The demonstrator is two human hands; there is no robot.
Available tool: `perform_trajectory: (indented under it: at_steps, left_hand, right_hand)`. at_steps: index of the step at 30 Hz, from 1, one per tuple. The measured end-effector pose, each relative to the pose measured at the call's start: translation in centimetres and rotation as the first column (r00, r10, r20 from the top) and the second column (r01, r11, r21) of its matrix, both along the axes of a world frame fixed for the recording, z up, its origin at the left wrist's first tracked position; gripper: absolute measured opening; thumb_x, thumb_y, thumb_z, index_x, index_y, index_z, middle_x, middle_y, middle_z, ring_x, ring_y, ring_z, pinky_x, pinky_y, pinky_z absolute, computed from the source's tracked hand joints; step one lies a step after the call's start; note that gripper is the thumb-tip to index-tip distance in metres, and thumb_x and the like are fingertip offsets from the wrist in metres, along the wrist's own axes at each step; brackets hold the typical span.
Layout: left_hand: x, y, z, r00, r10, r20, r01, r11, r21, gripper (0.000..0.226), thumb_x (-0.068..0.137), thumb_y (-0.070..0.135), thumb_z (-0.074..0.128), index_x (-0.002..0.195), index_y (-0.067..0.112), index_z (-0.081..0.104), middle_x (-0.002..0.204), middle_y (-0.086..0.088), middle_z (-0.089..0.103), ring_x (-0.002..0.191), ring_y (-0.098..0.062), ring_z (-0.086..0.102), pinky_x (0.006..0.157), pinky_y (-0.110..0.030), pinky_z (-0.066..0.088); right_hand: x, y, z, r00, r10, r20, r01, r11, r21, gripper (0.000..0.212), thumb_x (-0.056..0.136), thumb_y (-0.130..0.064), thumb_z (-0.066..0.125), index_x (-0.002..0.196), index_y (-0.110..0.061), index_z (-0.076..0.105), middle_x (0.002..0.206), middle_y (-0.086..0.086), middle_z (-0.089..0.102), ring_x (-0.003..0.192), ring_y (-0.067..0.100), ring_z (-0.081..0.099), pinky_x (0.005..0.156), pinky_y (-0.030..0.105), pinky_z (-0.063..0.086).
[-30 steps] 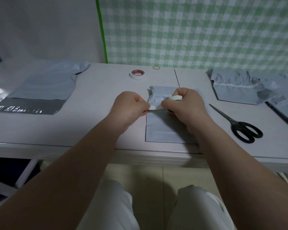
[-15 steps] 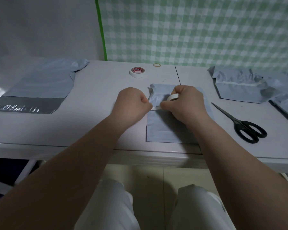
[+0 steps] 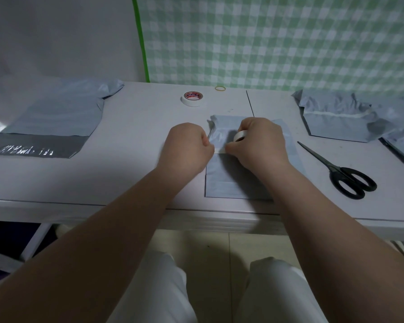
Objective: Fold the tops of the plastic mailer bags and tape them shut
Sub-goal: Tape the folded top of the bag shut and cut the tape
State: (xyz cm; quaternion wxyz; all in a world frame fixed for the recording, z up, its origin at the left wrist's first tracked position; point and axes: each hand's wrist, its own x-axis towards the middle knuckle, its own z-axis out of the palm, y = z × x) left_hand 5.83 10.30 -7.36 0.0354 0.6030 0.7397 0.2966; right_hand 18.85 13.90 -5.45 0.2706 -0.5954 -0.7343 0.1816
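Note:
A grey mailer bag lies flat at the table's front edge, its top folded down. My right hand grips a small white tape roll just above the fold. My left hand pinches the free end of the tape strip, which spans the short gap between both hands over the bag's left side. Much of the bag's upper half is hidden under my hands.
Black scissors lie right of the bag. A second tape roll and a rubber band sit at the back. Unfolded mailers lie left, taped ones right. The table's front edge is close.
Both hands have drawn closer together and lowered toward the bag, so the strip of tape between them looks shorter. The bag has not moved.

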Motion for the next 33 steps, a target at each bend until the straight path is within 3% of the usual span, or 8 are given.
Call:
perform_trajectory:
  at_steps: [6, 13, 17, 20, 23, 25, 29, 33]
  left_hand:
    - [0.3, 0.0, -0.5, 0.999, 0.02, -0.039, -0.019, 0.999, 0.033, 0.021, 0.083, 0.017, 0.055, 0.064, 0.008, 0.06, 0.072, -0.01, 0.063, 0.073, -0.023, 0.054, 0.069, -0.029, 0.037]
    - [0.6, 0.0, -0.1, 0.994, 0.003, -0.106, -0.001, 1.0, 0.015, 0.015, 0.083, 0.014, 0.053, 0.07, 0.008, 0.058, 0.082, -0.011, 0.064, 0.083, -0.026, 0.057, 0.071, -0.031, 0.039]
    - [0.4, 0.3, 0.7, 0.991, 0.025, -0.134, -0.037, 0.996, -0.085, 0.012, 0.082, 0.019, 0.057, 0.075, 0.01, 0.059, 0.081, -0.004, 0.057, 0.082, -0.023, 0.054, 0.065, -0.028, 0.034]
    - [-0.2, 0.6, 1.7, 0.983, 0.061, -0.175, -0.091, 0.981, -0.171, 0.021, 0.08, 0.024, 0.062, 0.072, 0.014, 0.046, 0.08, -0.003, 0.049, 0.078, -0.024, 0.047, 0.065, -0.027, 0.032]
    - [-0.9, 0.2, 2.2, 0.987, 0.088, -0.138, -0.111, 0.98, -0.167, 0.007, 0.084, 0.013, 0.056, 0.089, 0.01, 0.051, 0.102, -0.01, 0.059, 0.097, -0.029, 0.055, 0.07, -0.028, 0.034]
    - [-1.1, -0.5, 2.1, 0.986, 0.11, -0.123, -0.123, 0.987, -0.101, 0.017, 0.086, 0.006, 0.05, 0.1, 0.008, 0.059, 0.107, -0.01, 0.061, 0.104, -0.029, 0.054, 0.077, -0.03, 0.037]
    - [0.9, -2.0, 1.7, 0.987, -0.104, -0.126, 0.099, 0.994, -0.048, 0.028, 0.087, 0.006, 0.05, 0.107, 0.012, 0.067, 0.109, -0.009, 0.066, 0.107, -0.028, 0.058, 0.089, -0.032, 0.04]
    - [3.1, -3.7, 0.3, 0.963, -0.233, -0.135, 0.206, 0.96, -0.188, 0.029, 0.094, 0.016, 0.039, 0.121, 0.012, 0.049, 0.114, -0.011, 0.055, 0.107, -0.029, 0.049, 0.093, -0.037, 0.032]
  right_hand:
    - [-0.4, 0.1, -0.2, 0.998, -0.01, 0.057, 0.007, 0.999, 0.039, 0.005, 0.07, -0.009, 0.062, 0.072, -0.009, 0.057, 0.068, 0.004, 0.053, 0.07, 0.027, 0.053, 0.047, 0.024, 0.031]
    - [-0.6, 0.4, -0.1, 0.991, 0.0, 0.136, -0.001, 1.0, 0.008, 0.006, 0.073, -0.006, 0.061, 0.073, -0.01, 0.056, 0.067, 0.003, 0.048, 0.07, 0.027, 0.049, 0.045, 0.022, 0.027]
    - [-0.7, 0.5, 0.4, 0.982, 0.026, 0.186, -0.017, 0.998, -0.053, 0.014, 0.075, -0.007, 0.062, 0.07, -0.014, 0.05, 0.078, 0.006, 0.051, 0.075, 0.027, 0.048, 0.06, 0.024, 0.034]
    - [-0.7, 0.6, 0.5, 0.978, 0.041, 0.202, -0.024, 0.996, -0.085, 0.013, 0.075, -0.007, 0.062, 0.074, -0.015, 0.052, 0.082, 0.007, 0.052, 0.078, 0.028, 0.047, 0.065, 0.025, 0.036]
    - [-0.8, 0.6, 0.6, 0.976, 0.046, 0.212, -0.026, 0.995, -0.097, 0.012, 0.075, -0.007, 0.061, 0.077, -0.015, 0.052, 0.085, 0.007, 0.051, 0.08, 0.028, 0.046, 0.067, 0.026, 0.036]
    - [-0.8, 0.6, 0.6, 0.975, 0.045, 0.216, -0.023, 0.994, -0.104, 0.011, 0.076, -0.008, 0.061, 0.08, -0.015, 0.054, 0.086, 0.007, 0.051, 0.08, 0.028, 0.046, 0.068, 0.026, 0.036]
    - [-1.0, 0.6, 0.5, 0.975, 0.025, 0.223, -0.008, 0.997, -0.079, 0.013, 0.076, -0.009, 0.061, 0.073, -0.015, 0.049, 0.084, 0.008, 0.05, 0.081, 0.03, 0.048, 0.067, 0.027, 0.037]
    - [-1.0, 0.3, 0.4, 0.972, 0.031, 0.234, -0.023, 0.999, -0.034, 0.021, 0.08, -0.012, 0.058, 0.065, -0.016, 0.043, 0.078, 0.006, 0.05, 0.079, 0.027, 0.049, 0.065, 0.027, 0.035]
